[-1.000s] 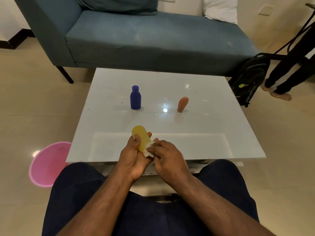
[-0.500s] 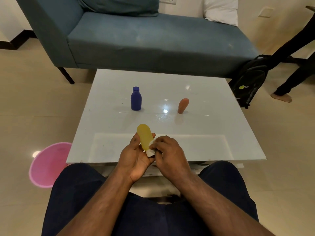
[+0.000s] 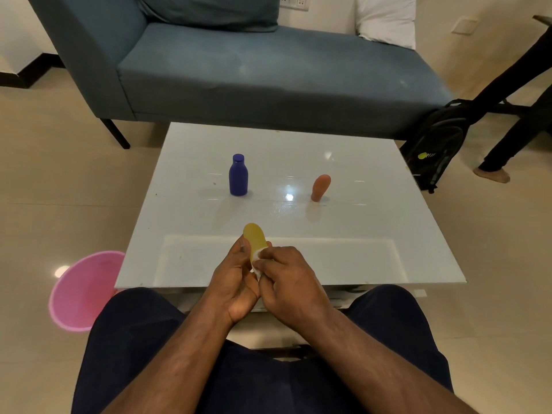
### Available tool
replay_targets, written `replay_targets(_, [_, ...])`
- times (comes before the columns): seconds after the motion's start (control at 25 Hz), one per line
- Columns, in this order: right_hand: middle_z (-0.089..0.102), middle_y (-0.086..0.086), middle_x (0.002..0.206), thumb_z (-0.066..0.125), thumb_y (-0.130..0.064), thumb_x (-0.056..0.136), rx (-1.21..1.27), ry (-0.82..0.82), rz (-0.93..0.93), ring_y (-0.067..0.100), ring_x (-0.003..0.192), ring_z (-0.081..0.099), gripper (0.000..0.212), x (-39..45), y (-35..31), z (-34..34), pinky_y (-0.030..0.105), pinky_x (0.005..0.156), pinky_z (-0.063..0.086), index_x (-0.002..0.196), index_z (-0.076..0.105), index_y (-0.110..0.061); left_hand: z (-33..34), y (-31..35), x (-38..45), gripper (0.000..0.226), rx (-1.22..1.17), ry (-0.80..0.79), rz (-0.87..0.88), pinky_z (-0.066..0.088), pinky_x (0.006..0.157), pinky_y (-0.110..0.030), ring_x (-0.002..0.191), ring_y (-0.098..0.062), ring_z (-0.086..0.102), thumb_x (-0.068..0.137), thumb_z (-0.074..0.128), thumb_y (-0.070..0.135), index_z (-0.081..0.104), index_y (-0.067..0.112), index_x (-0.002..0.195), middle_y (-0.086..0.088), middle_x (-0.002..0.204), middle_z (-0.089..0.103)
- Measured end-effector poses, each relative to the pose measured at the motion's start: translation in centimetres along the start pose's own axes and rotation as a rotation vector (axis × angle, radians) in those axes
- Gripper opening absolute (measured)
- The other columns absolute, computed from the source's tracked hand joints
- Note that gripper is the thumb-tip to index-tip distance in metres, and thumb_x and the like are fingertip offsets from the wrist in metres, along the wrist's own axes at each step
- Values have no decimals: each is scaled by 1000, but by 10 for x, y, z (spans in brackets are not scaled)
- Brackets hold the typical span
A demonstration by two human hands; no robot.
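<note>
My left hand (image 3: 236, 282) grips a yellow tube-shaped bottle (image 3: 254, 239) over the near edge of the white table (image 3: 373, 234), its rounded end pointing away from me. My right hand (image 3: 286, 282) pinches the bottle's white cap (image 3: 256, 261) at the near end. Most of the cap is hidden by my fingers. A dark blue bottle (image 3: 238, 175) stands upright on the table's middle left. An orange tube-shaped bottle (image 3: 320, 187) stands on its cap at the middle right.
A blue-grey sofa (image 3: 268, 73) runs behind the table. A pink basin (image 3: 80, 291) sits on the floor at my left knee. A black backpack (image 3: 433, 147) leans at the table's far right, beside another person's legs (image 3: 507, 124).
The yellow bottle has swung slightly from leaning left to pointing more straight away from me. Both hands keep their hold on the bottle and cap. The person at right has shifted their legs.
</note>
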State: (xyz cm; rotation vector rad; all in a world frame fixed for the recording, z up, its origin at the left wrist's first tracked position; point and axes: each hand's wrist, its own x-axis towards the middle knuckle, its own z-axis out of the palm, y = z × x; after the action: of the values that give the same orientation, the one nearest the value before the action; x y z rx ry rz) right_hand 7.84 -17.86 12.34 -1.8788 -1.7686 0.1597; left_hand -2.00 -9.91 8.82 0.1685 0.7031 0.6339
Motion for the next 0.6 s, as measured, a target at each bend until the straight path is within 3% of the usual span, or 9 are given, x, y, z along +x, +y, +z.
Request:
replay_targets(0.16, [68, 2, 102, 62, -18, 85, -41, -25, -66, 17, 93, 57, 17, 2, 3, -5, 31, 85, 49, 98, 72, -12, -1, 0, 1, 63, -3, 39, -12, 57, 93, -46, 115, -30, 65, 80, 69, 29, 57, 12, 140, -19, 134, 63])
replay_targets(0.32, [68, 2, 104, 59, -17, 88, 25, 11, 112, 14, 97, 56, 19, 23, 2, -5, 31, 88, 49, 101, 72, -13, 5, -2, -5, 53, -12, -3, -25, 64, 72, -43, 100, -28, 74, 87, 65, 29, 60, 10, 136, -18, 126, 68])
replay_targets(0.48, [67, 2, 108, 53, -22, 86, 28, -23, 22, 17, 100, 57, 27, 3, -1, -5, 29, 89, 48, 103, 71, -13, 1, 1, -2, 61, 1, 23, -20, 56, 94, -47, 111, -28, 66, 82, 68, 29, 57, 11, 140, -18, 123, 66])
replay_targets(0.6, [66, 0, 112, 54, -23, 87, 74, -23, 61, 13, 106, 55, 27, -3, -1, -8, 24, 93, 45, 106, 71, -14, 3, 0, -2, 61, 5, 3, -26, 61, 88, -46, 111, -29, 67, 80, 69, 28, 59, 13, 139, -18, 123, 67])
